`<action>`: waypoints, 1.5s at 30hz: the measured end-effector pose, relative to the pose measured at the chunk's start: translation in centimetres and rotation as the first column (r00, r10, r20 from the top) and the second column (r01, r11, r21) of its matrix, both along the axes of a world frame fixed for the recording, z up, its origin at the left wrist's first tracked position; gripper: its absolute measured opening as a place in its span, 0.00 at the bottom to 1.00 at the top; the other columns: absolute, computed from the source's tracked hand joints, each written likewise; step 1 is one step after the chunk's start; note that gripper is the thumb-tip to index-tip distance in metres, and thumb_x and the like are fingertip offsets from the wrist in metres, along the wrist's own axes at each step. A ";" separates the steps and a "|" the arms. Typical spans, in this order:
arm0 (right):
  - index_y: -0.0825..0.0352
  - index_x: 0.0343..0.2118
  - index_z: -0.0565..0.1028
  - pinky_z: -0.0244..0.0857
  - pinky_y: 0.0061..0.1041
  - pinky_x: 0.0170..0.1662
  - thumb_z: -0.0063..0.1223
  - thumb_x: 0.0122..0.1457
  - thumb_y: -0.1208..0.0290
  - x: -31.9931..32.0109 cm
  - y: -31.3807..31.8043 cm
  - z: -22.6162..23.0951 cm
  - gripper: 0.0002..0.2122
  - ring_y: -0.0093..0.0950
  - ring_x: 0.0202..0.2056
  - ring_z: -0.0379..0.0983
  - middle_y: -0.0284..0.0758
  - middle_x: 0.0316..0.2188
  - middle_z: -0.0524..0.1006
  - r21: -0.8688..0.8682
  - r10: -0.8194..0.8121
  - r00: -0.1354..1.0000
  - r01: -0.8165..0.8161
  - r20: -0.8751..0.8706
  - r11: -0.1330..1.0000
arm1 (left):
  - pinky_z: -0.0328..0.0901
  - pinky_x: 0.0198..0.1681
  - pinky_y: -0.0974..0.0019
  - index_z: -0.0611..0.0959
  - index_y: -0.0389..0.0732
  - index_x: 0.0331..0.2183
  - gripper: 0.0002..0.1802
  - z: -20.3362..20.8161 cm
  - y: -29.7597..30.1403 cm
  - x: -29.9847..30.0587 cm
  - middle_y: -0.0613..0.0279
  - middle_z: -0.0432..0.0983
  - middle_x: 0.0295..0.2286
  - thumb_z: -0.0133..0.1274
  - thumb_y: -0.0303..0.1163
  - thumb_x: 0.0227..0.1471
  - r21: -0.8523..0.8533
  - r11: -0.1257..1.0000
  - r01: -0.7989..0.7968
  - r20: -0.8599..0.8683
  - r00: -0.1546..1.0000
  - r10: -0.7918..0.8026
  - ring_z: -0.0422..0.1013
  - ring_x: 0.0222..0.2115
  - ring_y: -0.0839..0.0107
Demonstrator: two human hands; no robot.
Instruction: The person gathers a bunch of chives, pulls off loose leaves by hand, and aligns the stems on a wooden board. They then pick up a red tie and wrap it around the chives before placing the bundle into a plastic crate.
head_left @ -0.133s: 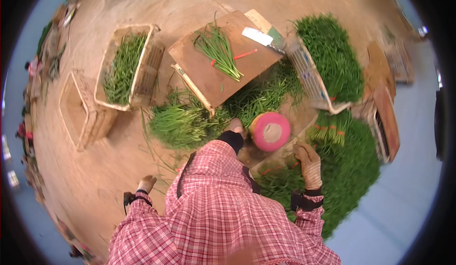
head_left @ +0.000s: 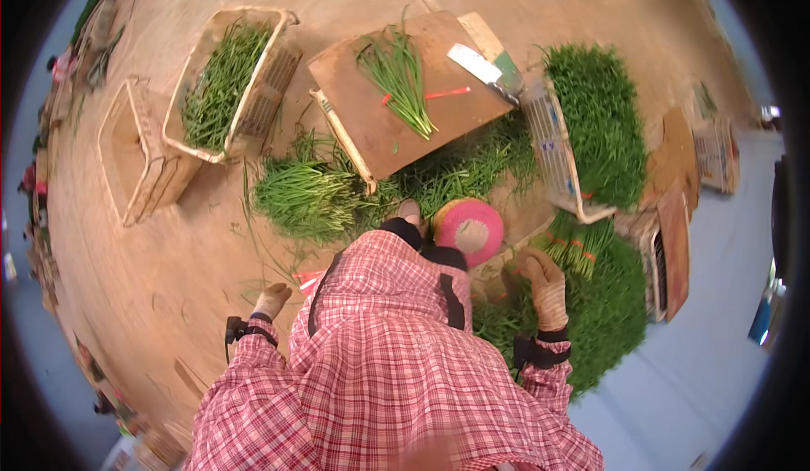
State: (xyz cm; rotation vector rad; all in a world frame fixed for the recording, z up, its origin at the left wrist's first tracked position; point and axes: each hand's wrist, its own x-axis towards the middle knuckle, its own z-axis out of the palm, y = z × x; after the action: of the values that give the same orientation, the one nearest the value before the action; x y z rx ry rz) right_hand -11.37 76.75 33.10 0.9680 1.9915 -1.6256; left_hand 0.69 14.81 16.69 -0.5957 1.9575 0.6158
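Reaching right, the gloved right hand (head_left: 544, 287), fingers loosely curled and holding nothing, has edged toward the banded bundles of green chives (head_left: 578, 247); gloved left hand (head_left: 272, 300) stays low left, grip indiscernible.

My right hand (head_left: 544, 289): knitted cloth glove, tan, matt, worn rough. My left hand (head_left: 272, 300): same glove cloth. Board (head_left: 371, 125): flat brown wood, matt, scuffed. Knife (head_left: 485, 70) on the board's far right corner: broad metal blade, dull sheen. Basket (head_left: 553, 146) right of the board: pale lattice walls, plastic by the look. Crate (head_left: 139, 163) left of the board: raw, unfinished wood. My shirt: soft checked woven cloth.
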 end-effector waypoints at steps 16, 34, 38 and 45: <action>0.73 0.46 0.74 0.68 0.23 0.42 0.50 0.62 0.67 -16.3 2.3 -7.9 0.15 0.25 0.38 0.74 0.38 0.38 0.78 -0.023 0.633 0.771 -0.636 -0.066 0.772 | 0.63 0.51 0.67 0.77 0.34 0.48 0.25 -5.2 20.7 9.0 0.52 0.77 0.45 0.55 0.41 0.53 -0.025 0.627 -0.778 -0.230 0.615 0.754 0.72 0.46 0.65; 0.73 0.47 0.71 0.65 0.34 0.50 0.49 0.58 0.78 -13.8 -15.2 -37.0 0.14 0.45 0.44 0.71 0.49 0.42 0.74 0.012 0.903 -0.061 -0.998 -0.426 -0.062 | 0.64 0.47 0.69 0.78 0.34 0.47 0.20 -28.9 27.9 1.1 0.55 0.78 0.40 0.52 0.35 0.55 0.273 0.114 -0.955 -0.489 -0.035 0.872 0.72 0.42 0.70; 0.74 0.49 0.68 0.59 0.38 0.56 0.47 0.56 0.80 -9.6 -23.2 -42.5 0.17 0.46 0.51 0.66 0.49 0.49 0.70 0.200 0.761 -0.102 -0.979 -0.641 0.036 | 0.63 0.49 0.68 0.75 0.33 0.50 0.26 -36.9 20.7 -4.1 0.51 0.76 0.44 0.54 0.40 0.54 0.321 0.076 -0.944 -0.643 -0.159 0.749 0.71 0.45 0.69; 0.73 0.52 0.65 0.59 0.41 0.56 0.49 0.54 0.81 -10.8 -33.9 -46.6 0.21 0.51 0.53 0.63 0.53 0.51 0.66 0.302 0.431 -0.148 -0.899 -0.890 0.317 | 0.60 0.54 0.60 0.72 0.31 0.52 0.37 -44.8 7.5 -8.1 0.38 0.71 0.49 0.53 0.52 0.51 0.267 0.176 -0.947 -0.812 -0.123 0.570 0.67 0.51 0.51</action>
State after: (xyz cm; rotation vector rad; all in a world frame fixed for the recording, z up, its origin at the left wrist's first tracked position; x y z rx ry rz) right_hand -22.12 42.84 -13.47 -1.5171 1.7378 -1.7119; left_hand -7.36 22.33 -28.14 -2.3906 2.3586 1.4646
